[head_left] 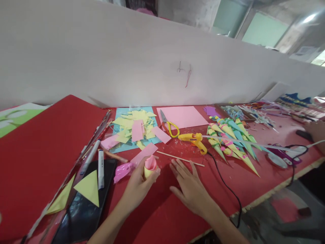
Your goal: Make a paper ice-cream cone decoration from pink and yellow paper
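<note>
In the middle of the red table, my left hand (pixel 138 184) is closed around a small paper roll (pixel 150 164), pink inside and yellow outside. My right hand (pixel 188 189) lies palm down on the table with its fingers spread, holding nothing. Just beyond its fingertips is a thin wooden stick (pixel 180 158). A pink paper strip (pixel 144 153) and a crumpled pink plastic packet (pixel 123 172) lie beside my left hand. Farther back sit a yellow glue gun (pixel 194 138) and scissors (pixel 170 128) with yellow handles.
Yellow paper pieces (pixel 132 119) are piled on a blue sheet (pixel 120 148), next to a pink sheet (pixel 188 116). Several decorated paper cones (pixel 236 140) lie at right. A black cable (pixel 225 181) crosses the table. At left are markers (pixel 101 169), a dark tablet-like slab (pixel 83 213) and a red board (pixel 50 162).
</note>
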Tool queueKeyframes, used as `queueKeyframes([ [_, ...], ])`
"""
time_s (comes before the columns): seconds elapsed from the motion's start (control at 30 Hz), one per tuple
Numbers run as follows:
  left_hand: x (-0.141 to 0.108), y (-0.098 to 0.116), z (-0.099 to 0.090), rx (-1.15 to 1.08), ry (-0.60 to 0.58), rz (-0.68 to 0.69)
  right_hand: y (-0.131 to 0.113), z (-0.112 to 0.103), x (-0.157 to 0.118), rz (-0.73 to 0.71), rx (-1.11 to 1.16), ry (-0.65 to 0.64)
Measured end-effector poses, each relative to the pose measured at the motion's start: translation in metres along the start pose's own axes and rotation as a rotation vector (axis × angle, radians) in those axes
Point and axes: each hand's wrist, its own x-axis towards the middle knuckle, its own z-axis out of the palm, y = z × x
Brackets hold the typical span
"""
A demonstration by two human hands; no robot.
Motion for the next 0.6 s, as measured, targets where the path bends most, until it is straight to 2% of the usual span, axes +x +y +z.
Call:
queueKeyframes([
  [0.1, 0.000, -0.001, 0.000, 0.003, -0.003, 0.016, 0.006, -0.001, -0.013, 0.057, -0.035, 0.013],
  [0.2, -0.001, -0.001, 0.002, 0.012, -0.017, 0.025, 0.004, -0.001, -0.025, 0.011, -0.005, -0.032],
  [0.37, -0.001, -0.003, 0.003, 0.076, -0.031, 0.045, -0.011, -0.001, -0.010, -0.103, 0.013, -0.059],
  [0.47, -0.001, -0.005, 0.003, 0.096, -0.024, 0.060, -0.007, 0.000, -0.004, -0.031, -0.056, 0.023],
  [0.6, -0.002, -0.004, 0.005, 0.119, -0.036, 0.069, 0.009, 0.002, -0.013, 0.094, -0.096, 0.109],
])
